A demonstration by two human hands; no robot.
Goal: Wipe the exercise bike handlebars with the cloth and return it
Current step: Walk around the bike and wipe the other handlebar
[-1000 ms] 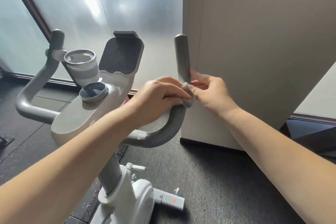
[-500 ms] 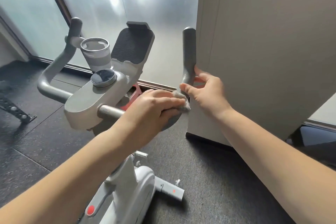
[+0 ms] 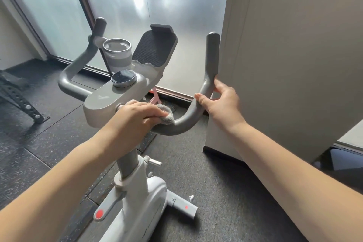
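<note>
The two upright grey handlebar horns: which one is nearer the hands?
The right grey horn, beside the beige panel; the right hand grips just below it. The left horn stands untouched.

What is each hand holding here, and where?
Left hand presses the bunched grey cloth onto the right handlebar near its base; right hand grips that bar's upward bend.
</note>
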